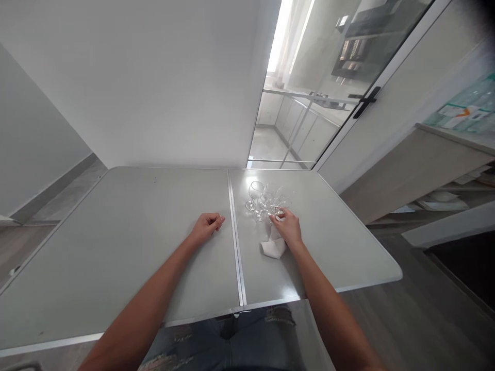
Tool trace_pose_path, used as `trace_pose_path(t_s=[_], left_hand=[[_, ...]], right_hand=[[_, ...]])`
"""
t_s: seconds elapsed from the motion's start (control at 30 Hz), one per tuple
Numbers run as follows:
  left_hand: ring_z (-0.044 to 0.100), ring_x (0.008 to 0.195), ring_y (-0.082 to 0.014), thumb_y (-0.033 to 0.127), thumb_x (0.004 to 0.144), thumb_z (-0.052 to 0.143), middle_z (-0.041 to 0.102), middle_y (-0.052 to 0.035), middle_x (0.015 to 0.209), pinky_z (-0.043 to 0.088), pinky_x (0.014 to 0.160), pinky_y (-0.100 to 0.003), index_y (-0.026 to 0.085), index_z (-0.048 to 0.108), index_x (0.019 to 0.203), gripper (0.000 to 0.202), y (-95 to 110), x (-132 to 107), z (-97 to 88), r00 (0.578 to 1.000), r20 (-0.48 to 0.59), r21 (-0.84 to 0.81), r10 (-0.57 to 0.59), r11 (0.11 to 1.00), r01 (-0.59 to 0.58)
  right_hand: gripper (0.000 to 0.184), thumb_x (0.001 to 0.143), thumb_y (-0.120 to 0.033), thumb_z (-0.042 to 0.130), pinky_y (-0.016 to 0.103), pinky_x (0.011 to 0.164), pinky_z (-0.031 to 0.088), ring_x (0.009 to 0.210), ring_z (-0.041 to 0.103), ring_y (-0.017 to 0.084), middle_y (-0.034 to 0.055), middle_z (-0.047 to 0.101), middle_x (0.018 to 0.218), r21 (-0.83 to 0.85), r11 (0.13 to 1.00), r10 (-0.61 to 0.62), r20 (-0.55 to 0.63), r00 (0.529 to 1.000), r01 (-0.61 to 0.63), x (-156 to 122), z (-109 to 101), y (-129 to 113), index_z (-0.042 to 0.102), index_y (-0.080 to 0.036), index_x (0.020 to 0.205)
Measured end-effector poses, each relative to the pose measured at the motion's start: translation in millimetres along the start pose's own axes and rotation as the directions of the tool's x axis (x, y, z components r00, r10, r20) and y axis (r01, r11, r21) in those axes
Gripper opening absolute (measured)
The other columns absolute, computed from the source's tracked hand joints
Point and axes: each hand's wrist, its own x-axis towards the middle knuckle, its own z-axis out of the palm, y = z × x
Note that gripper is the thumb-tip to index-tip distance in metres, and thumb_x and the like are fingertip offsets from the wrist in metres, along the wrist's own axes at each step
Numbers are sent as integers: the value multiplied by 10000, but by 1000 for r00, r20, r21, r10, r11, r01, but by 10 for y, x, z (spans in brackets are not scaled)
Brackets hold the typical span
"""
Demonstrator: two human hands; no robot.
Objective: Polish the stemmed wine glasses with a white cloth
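Observation:
Several clear stemmed wine glasses [256,190] stand close together on the right half of the folding table [185,193]. At the near side of this cluster, my right hand [288,226] has its thumb and fingers closed on the lower part of one glass. Its exact grip is partly hidden by the fingers and by the overlapping clear glass. Just below that hand lies a crumpled white cloth or tissue [273,248], partly under the wrist side. My left hand [208,226] rests on the table left of the metal seam, its fingers curled in and nothing visible in them.
A metal seam [235,232] divides the table. White wall [174,93] rises behind it. To the right are a glass door [309,103] with a black handle [365,102] and a wooden shelf unit [417,165] bearing packed plastic bottles [466,111].

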Motion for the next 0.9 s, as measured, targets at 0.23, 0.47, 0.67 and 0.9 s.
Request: trace_pose_path(t_s=[0.23, 0.47, 0.67, 0.9], left_hand=[[329, 533, -97, 555, 928, 578, 448, 20, 580, 245, 532, -261, 171, 509, 601, 509, -24, 13, 13, 999, 35, -33, -11, 999, 12], [425, 588, -112, 557, 894, 630, 510, 21, 620, 320, 568, -250, 163, 577, 701, 442, -116, 35, 43, 996, 87, -54, 6, 999, -1], [467, 654, -136, 520, 910, 593, 524, 16, 664, 368, 635, -267, 167, 571, 717, 403, -121, 61, 30, 1000, -17, -60, 11, 998, -12], [502, 741, -152, 484, 983, 500, 568, -6, 767, 398, 704, -279, 168, 594, 809, 372, -83, 62, 41, 997, 39, 14, 62, 998, -63]], right_hand=[[268, 931, -444, 541, 304, 717, 425, 745, 632, 214, 49, 702, 791, 107, 990, -95, -20, 995, 97, -599, 37, -355, 631, -226, 803], [144, 884, -295, 631, 240, 604, 340, 596, 501, 123, -30, 635, 661, 368, 792, -607, 562, 563, 487, -739, 652, -1110, 683, -205, 784], [178, 888, -279, 635, 283, 631, 365, 684, 596, 186, 84, 746, 809, 146, 691, -651, 551, 522, 708, -551, 1014, -1401, 772, -181, 831], [149, 865, -213, 657, 248, 633, 367, 646, 560, 139, 18, 710, 706, 411, 706, -701, 524, 484, 577, -434, 1007, -1277, 769, -182, 771]])
